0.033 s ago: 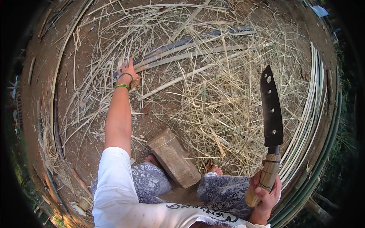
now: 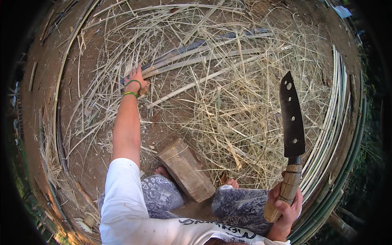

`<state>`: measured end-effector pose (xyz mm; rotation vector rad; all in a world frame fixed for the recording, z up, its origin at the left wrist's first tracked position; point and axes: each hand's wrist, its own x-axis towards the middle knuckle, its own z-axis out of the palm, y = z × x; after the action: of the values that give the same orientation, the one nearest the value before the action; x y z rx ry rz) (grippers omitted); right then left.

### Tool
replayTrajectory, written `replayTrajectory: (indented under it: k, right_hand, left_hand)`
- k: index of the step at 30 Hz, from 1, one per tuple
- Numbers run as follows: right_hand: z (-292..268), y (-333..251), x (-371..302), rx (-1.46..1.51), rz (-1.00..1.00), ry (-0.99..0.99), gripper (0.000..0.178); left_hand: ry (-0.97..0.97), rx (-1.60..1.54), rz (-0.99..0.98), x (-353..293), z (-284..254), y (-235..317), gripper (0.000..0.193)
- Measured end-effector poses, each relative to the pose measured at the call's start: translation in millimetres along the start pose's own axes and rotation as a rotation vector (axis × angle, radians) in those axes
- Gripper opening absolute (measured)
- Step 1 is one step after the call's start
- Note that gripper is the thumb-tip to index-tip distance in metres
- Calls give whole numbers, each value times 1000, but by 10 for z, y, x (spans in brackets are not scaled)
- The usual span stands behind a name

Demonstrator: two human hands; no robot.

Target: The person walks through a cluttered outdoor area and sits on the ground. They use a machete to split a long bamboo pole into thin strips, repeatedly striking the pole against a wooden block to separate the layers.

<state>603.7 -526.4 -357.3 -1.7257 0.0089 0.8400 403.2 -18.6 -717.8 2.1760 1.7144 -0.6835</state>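
Note:
My right hand [image 2: 286, 208] is closed round the wooden handle of a large knife [image 2: 292, 118]. Its dark, wide blade points away from me and has several holes along it. Far out to the left, my left hand [image 2: 135, 79] lies across the left ends of some split bamboo strips [image 2: 183, 62] on the ground. Its fingers are stretched out over them, partly apart; how firmly they touch is hard to see. A rough wooden block [image 2: 187, 169] lies aslant between my feet.
Pale bamboo shavings [image 2: 245, 118] cover much of the ground ahead. Long pale strips [image 2: 326, 126] and green bamboo poles [image 2: 353, 163] run along the right side. A long bent strip [image 2: 61, 73] lies at the left. A short stick [image 2: 33, 76] is beyond it.
My left hand has shifted very slightly toward me and left over the bamboo ends, its fingers a little closer together. The knife and my right hand stay practically where they were.

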Motion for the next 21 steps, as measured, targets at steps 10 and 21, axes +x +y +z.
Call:
replayTrajectory:
  k: [10, 21]
  right_hand:
    - [22, -47, 128, 21, -25, -123, 51]
    - [410, -67, 870, -96, -93, -385, 35]
  left_hand:
    - [216, 108, 397, -578, -52, -293, 33]
    - [614, 300, 357, -2160, -2143, -1010, 45]
